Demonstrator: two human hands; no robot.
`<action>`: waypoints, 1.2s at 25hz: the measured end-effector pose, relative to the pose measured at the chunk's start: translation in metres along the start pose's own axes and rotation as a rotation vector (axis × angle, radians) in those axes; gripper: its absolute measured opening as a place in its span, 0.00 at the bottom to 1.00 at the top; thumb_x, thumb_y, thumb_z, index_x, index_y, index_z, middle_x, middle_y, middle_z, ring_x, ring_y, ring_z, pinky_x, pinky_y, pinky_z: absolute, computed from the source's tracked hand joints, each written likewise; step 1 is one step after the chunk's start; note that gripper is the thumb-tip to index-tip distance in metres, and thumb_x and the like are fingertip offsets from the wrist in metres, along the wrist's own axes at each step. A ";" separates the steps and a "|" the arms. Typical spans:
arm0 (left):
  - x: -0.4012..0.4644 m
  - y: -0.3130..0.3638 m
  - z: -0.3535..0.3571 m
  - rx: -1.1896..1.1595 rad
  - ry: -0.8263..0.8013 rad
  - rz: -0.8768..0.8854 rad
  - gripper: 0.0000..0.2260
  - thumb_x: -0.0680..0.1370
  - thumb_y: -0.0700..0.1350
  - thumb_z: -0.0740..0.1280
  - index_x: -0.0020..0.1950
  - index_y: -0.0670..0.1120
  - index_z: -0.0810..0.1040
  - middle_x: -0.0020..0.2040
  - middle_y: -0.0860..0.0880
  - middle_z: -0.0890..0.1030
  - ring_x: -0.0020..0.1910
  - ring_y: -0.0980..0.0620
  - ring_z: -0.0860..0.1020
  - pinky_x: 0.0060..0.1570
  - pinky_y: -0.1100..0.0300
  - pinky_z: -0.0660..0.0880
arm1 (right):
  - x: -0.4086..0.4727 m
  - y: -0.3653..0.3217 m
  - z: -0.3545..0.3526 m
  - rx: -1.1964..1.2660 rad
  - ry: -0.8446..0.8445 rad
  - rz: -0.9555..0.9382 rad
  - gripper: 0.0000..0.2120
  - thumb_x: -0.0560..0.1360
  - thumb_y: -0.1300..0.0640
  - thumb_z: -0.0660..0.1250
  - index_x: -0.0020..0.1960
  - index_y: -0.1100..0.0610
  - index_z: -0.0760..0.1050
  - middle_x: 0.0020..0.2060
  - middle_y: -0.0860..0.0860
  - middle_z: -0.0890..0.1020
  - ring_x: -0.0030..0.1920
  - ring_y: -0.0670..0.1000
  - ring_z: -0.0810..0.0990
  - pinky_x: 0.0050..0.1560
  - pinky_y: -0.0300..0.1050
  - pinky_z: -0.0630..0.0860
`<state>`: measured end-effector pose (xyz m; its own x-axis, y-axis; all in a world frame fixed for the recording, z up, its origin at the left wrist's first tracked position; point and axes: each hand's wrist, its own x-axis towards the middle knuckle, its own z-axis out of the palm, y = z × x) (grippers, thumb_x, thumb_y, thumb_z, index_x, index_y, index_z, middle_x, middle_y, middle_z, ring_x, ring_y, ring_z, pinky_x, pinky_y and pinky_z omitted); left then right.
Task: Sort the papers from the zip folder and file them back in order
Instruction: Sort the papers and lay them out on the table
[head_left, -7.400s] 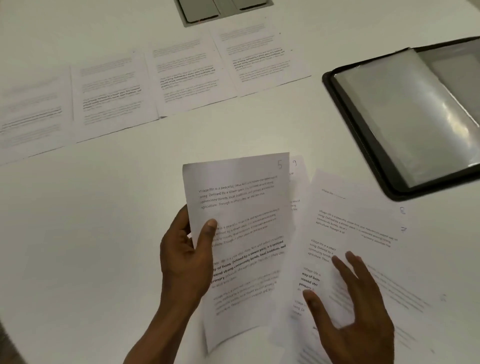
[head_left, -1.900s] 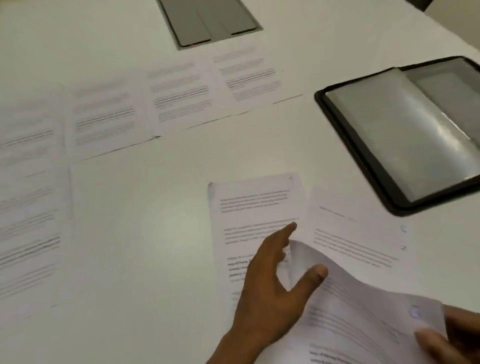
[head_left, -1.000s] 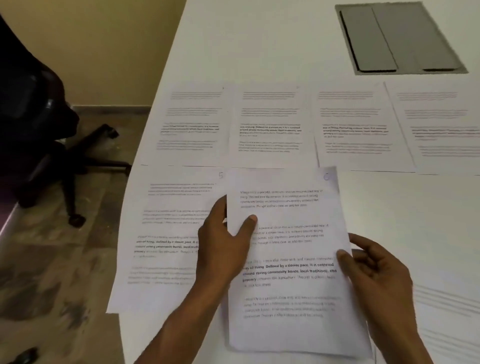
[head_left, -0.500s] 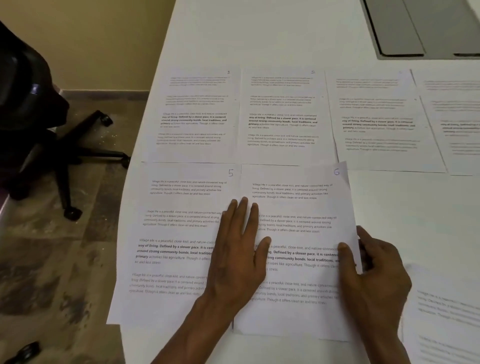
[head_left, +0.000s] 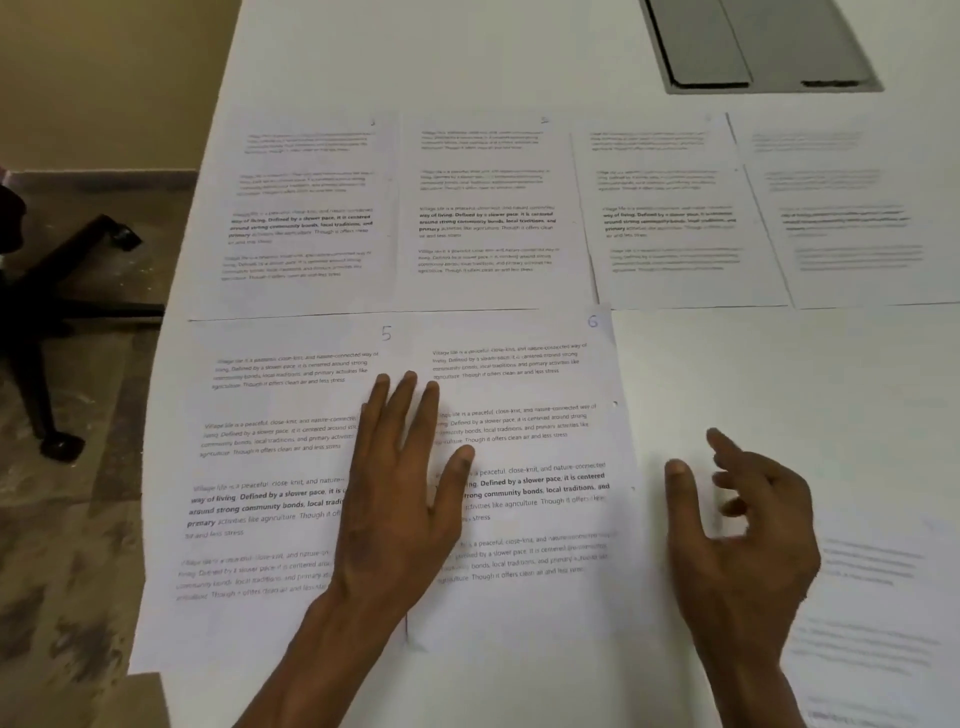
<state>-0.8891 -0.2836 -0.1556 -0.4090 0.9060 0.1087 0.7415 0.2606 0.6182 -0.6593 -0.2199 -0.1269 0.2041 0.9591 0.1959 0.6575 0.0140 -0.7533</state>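
Head view shows my left hand pressed flat across sheets 5 and 6 on the table, my right hand loosely spread and empty, so these thin, floppy, slippery pages are probably best slid and lifted by an edge.

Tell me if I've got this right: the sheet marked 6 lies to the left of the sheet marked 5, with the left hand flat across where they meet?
Not quite. In the head view the sheet marked 6 lies to the right of the sheet marked 5. The left hand does rest flat across where they meet.
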 end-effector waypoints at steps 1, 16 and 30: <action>0.000 0.005 -0.006 -0.019 0.022 -0.008 0.27 0.81 0.53 0.62 0.78 0.45 0.64 0.79 0.49 0.62 0.80 0.53 0.52 0.78 0.59 0.52 | 0.003 0.006 -0.017 -0.013 0.054 0.008 0.19 0.76 0.50 0.73 0.65 0.53 0.79 0.54 0.51 0.77 0.47 0.50 0.78 0.47 0.36 0.73; -0.091 0.185 0.084 -0.155 -0.280 0.250 0.17 0.77 0.52 0.70 0.64 0.50 0.79 0.71 0.53 0.73 0.78 0.53 0.58 0.71 0.64 0.58 | -0.077 0.135 -0.187 -0.380 0.099 0.162 0.26 0.71 0.46 0.73 0.65 0.57 0.79 0.65 0.56 0.74 0.68 0.59 0.71 0.65 0.51 0.71; -0.035 0.224 0.145 0.129 -0.263 0.184 0.22 0.73 0.44 0.73 0.67 0.48 0.76 0.60 0.43 0.79 0.63 0.38 0.70 0.62 0.42 0.69 | -0.125 0.222 -0.257 -0.385 0.014 0.314 0.34 0.72 0.32 0.65 0.73 0.48 0.72 0.77 0.47 0.64 0.79 0.50 0.59 0.70 0.60 0.71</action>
<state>-0.6314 -0.2088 -0.1342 -0.1230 0.9924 -0.0054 0.8584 0.1092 0.5013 -0.3526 -0.4090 -0.1571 0.4431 0.8964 0.0066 0.7823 -0.3831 -0.4912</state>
